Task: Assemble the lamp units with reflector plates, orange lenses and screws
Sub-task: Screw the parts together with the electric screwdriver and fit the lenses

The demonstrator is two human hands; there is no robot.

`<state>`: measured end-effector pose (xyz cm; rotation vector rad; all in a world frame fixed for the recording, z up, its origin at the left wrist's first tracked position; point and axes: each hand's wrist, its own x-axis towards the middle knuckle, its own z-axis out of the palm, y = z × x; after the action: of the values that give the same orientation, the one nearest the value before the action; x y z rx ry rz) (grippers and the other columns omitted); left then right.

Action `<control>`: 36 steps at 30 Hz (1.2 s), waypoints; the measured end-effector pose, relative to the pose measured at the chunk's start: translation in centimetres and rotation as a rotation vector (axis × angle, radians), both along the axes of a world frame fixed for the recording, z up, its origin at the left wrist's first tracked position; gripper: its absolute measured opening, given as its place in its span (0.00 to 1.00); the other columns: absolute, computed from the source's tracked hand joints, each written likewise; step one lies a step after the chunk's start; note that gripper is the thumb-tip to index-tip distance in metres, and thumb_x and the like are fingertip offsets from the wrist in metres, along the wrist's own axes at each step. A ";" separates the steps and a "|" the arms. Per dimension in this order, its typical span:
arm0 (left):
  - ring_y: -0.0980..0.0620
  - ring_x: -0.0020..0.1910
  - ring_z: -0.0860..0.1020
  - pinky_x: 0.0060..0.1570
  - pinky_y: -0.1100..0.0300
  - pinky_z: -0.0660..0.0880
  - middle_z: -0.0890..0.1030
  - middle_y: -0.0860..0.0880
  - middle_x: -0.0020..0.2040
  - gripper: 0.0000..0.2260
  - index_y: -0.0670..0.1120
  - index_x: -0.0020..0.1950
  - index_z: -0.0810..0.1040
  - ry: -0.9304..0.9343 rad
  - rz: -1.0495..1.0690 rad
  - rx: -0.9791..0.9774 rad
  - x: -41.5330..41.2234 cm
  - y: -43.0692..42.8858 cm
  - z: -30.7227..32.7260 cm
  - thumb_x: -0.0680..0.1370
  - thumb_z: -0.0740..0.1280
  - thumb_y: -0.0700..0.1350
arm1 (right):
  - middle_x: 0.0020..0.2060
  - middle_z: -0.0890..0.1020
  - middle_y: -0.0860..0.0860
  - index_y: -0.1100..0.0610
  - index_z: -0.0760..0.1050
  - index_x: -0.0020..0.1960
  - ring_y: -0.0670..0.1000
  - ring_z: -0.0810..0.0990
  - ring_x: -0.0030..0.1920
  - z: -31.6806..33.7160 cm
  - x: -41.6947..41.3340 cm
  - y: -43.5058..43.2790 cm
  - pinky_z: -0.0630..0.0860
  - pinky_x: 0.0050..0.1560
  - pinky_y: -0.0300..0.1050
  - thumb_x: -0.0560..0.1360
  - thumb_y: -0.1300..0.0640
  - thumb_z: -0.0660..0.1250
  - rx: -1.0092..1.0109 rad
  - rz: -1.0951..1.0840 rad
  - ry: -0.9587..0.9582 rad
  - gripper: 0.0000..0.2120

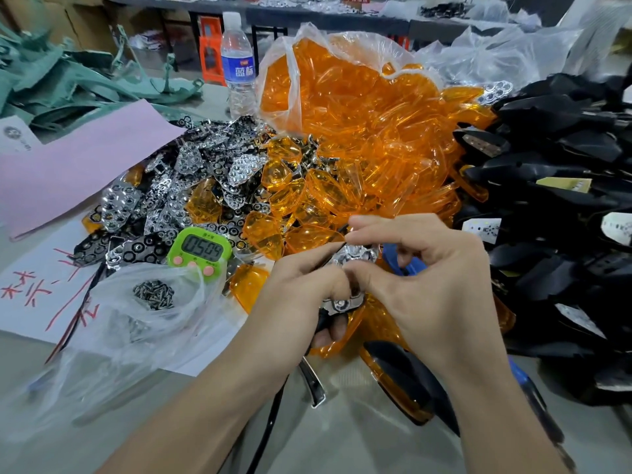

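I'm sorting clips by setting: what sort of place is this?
Most likely a small factory's hand-assembly bench. Parts lie in bulk heaps: orange lenses, chrome reflector plates and black housings. There is also a bag of screws and a running timer.

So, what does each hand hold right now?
Left hand: grips the lamp unit.
Right hand: pinches the reflector plate.

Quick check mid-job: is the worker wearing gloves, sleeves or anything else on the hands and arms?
No gloves on the left hand or right hand. The left forearm and right forearm are bare to the frame edge: no sleeves, watch, rings or bands in view.
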<state>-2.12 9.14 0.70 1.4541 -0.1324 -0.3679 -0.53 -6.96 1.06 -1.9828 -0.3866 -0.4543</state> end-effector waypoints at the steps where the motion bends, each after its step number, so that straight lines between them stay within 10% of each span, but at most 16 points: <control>1: 0.53 0.22 0.73 0.19 0.64 0.64 0.76 0.48 0.29 0.17 0.53 0.49 0.85 -0.014 0.073 -0.014 0.1 -0.3 0.2 0.65 0.65 0.40 | 0.53 0.85 0.42 0.39 0.84 0.50 0.53 0.81 0.51 -0.1 0.1 0.0 0.79 0.46 0.55 0.67 0.51 0.81 0.008 0.007 0.009 0.14; 12: 0.49 0.26 0.73 0.23 0.64 0.64 0.74 0.45 0.37 0.10 0.46 0.56 0.82 -0.151 0.087 -0.028 0.5 -0.4 -1.2 0.76 0.66 0.43 | 0.48 0.87 0.42 0.44 0.85 0.48 0.45 0.86 0.50 -1.1 0.6 0.2 0.83 0.45 0.40 0.70 0.60 0.76 0.236 0.037 0.085 0.12; 20: 0.52 0.25 0.73 0.21 0.65 0.64 0.76 0.47 0.33 0.12 0.49 0.59 0.80 -0.144 0.121 -0.133 0.2 -0.6 -1.0 0.76 0.67 0.42 | 0.50 0.87 0.55 0.55 0.86 0.55 0.58 0.86 0.54 -0.6 1.1 0.0 0.82 0.56 0.64 0.78 0.53 0.65 0.510 0.167 0.422 0.13; 31: 0.49 0.26 0.73 0.22 0.63 0.63 0.74 0.27 0.42 0.09 0.55 0.50 0.73 -0.260 0.115 -0.240 -0.9 -0.8 -0.6 0.78 0.68 0.41 | 0.56 0.85 0.63 0.60 0.84 0.58 0.65 0.83 0.52 0.4 0.3 -0.7 0.76 0.51 0.63 0.78 0.52 0.64 0.628 0.378 0.476 0.17; 36: 0.49 0.28 0.73 0.25 0.63 0.67 0.74 0.34 0.36 0.10 0.52 0.55 0.71 -0.328 0.089 -0.282 -1.0 -1.1 -0.9 0.78 0.70 0.44 | 0.57 0.83 0.65 0.61 0.83 0.59 0.65 0.80 0.48 0.8 0.0 -0.9 0.76 0.40 0.56 0.76 0.49 0.66 0.675 0.470 0.464 0.19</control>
<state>-3.10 8.04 -0.16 1.2263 -0.3678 -0.0323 -0.48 -7.82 1.89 -1.2291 -0.3308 0.1699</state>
